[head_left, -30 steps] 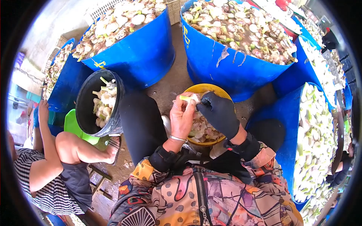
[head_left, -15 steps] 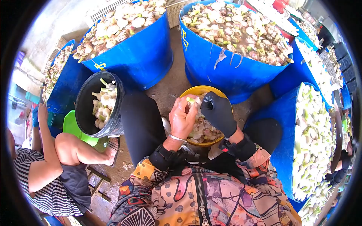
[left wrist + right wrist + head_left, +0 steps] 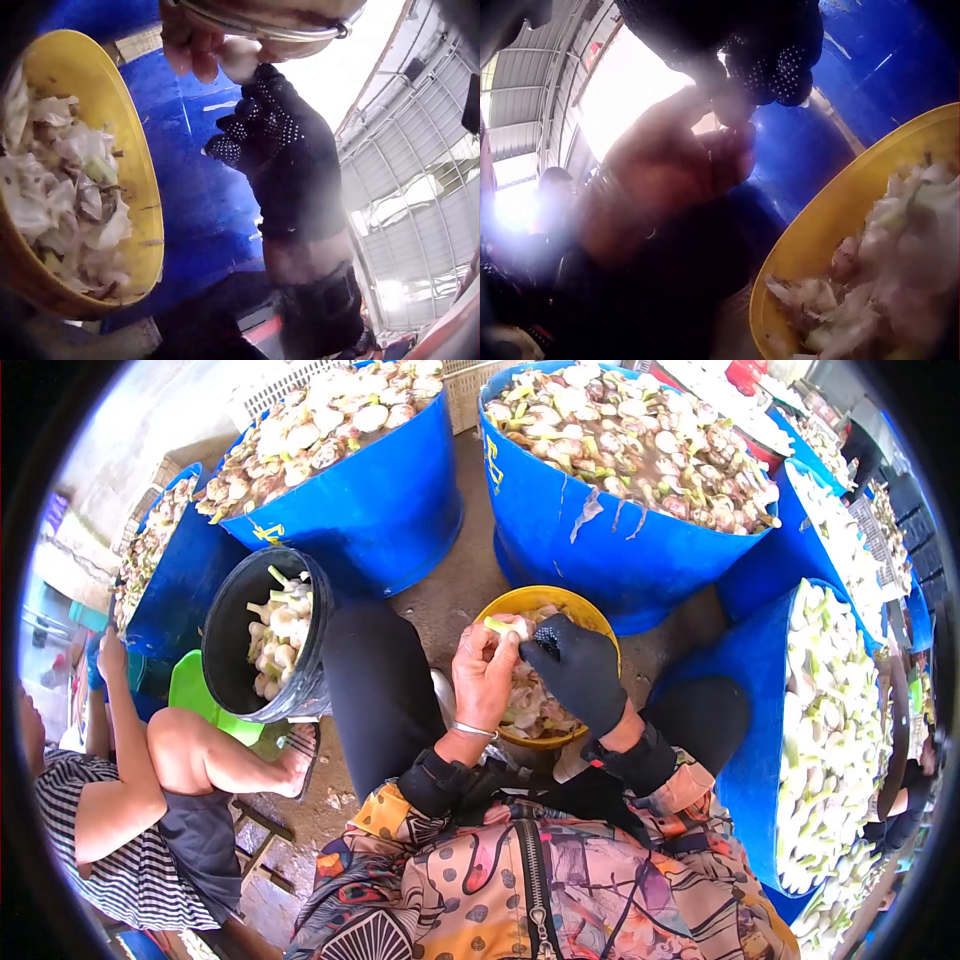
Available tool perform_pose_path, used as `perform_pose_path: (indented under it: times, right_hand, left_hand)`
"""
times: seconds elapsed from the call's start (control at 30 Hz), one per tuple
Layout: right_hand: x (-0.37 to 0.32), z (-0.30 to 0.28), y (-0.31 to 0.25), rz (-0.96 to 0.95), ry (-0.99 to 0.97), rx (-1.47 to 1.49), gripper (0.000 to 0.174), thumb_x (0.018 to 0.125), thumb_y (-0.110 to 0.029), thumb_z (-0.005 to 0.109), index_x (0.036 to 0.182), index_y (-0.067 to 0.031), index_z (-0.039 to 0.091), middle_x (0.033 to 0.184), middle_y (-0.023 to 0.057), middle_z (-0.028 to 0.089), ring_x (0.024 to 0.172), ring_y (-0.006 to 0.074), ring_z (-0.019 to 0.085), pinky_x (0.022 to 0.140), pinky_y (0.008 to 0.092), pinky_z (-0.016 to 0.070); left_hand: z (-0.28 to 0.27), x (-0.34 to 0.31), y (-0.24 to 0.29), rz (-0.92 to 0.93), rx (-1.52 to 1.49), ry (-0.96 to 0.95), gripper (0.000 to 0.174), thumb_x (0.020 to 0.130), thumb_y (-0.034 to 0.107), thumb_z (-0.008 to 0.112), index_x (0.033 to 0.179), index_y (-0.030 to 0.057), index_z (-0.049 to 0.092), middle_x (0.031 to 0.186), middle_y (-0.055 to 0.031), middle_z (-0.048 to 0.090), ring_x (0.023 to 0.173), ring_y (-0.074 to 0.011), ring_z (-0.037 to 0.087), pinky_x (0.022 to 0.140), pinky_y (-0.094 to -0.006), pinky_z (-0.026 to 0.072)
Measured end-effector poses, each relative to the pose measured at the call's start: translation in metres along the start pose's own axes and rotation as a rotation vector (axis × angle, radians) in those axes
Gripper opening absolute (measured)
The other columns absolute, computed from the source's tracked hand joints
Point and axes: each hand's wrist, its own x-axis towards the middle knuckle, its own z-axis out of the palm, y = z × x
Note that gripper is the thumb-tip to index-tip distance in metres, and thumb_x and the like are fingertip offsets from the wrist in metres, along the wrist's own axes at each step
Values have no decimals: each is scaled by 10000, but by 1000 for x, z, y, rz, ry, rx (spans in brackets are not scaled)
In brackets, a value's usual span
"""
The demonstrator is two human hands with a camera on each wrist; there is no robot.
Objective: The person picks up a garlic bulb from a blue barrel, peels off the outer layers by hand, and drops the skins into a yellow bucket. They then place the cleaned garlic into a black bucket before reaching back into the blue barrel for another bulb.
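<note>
My bare left hand [image 3: 482,680] holds a white garlic bulb [image 3: 515,627] with a short green stem between thumb and fingers. My right hand [image 3: 583,672], in a black glove with white grip dots, pinches the bulb from the other side. In the left wrist view, the gloved fingers [image 3: 229,142] are curled, and the thumb side meets the pale bulb [image 3: 240,60]. Both hands are over a yellow tub [image 3: 585,605] between my knees. Loose garlic skins [image 3: 540,710] fill its bottom. What lies inside the curled glove is hidden.
A black bucket [image 3: 215,650] of trimmed garlic stands by my left knee. Large blue vats [image 3: 590,560] heaped with garlic stand ahead, and another blue vat [image 3: 760,760] is at my right. A seated person [image 3: 120,800] is at my left beside a green plastic piece [image 3: 195,695].
My gloved hand drew slightly right from the bulb with its fingers curled in, then came back against it. The left hand kept the bulb over the tub, its stem tilting and turning left again.
</note>
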Motion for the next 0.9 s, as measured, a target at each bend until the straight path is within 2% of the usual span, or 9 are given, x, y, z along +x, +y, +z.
perform_pose_path:
  times: [0.13,0.23,0.33,0.43,0.53,0.63,0.7,0.83,0.9]
  right_hand:
    - [0,3,2,5,33,-60,145,826,-209,601,804,-72,558,662,147,599,589,318,594,521,416,456]
    - [-1,5,5,4,17,-80,146,822,-207,593,797,-69,551,649,157,593,583,328,590,521,429,455]
    - [2,7,6,66,-10,-77,160,807,-211,599,779,-61,548,651,165,594,599,339,593,530,438,454]
    - [2,10,15,125,-23,18,159,792,-202,603,765,-56,548,659,168,596,624,349,598,546,439,456]
    - [2,9,20,183,-38,106,145,776,-179,606,749,-48,548,669,173,598,633,354,599,561,433,459]
    - [2,5,27,245,-17,182,139,760,-158,610,740,-34,550,677,183,595,633,356,597,562,421,457]
    - [3,3,33,284,-2,243,139,749,-147,615,736,-24,552,680,191,593,633,357,597,558,411,454]
    - [2,8,57,362,-9,159,131,748,-155,603,763,-28,575,704,193,598,658,357,608,578,420,452]
    - [5,7,64,405,27,95,123,751,-158,591,787,-41,596,721,187,606,677,354,614,603,431,464]
  left_hand:
    - [4,1,-2,124,196,43,154,826,37,614,977,58,638,848,-24,562,748,-86,564,624,-246,460]
    - [6,0,2,118,317,65,153,821,34,618,966,75,641,858,-32,569,746,-89,565,627,-252,460]
    - [5,1,-4,107,380,38,152,829,38,615,980,49,624,877,-31,581,751,-84,564,628,-256,469]
    - [4,2,-15,-13,24,-40,149,888,54,556,1028,34,599,966,-31,601,757,-69,566,626,-217,478]
    - [6,-1,-6,-82,-186,-57,168,893,59,539,1054,35,581,995,-56,621,824,-94,597,658,-238,520]
    - [2,-3,5,-98,-259,-85,162,865,13,546,1017,36,598,1000,-52,610,862,-110,594,707,-247,520]
    - [0,-4,6,-151,-363,-119,181,862,3,538,1030,37,596,1009,-62,611,876,-125,601,714,-267,528]
    - [-6,-5,9,-267,-551,-178,204,851,-15,523,1033,40,597,1031,-83,611,905,-176,614,737,-331,545]
    - [-9,-6,9,-325,-662,-187,193,851,-3,523,1024,45,592,1047,-103,609,953,-235,611,773,-384,536]
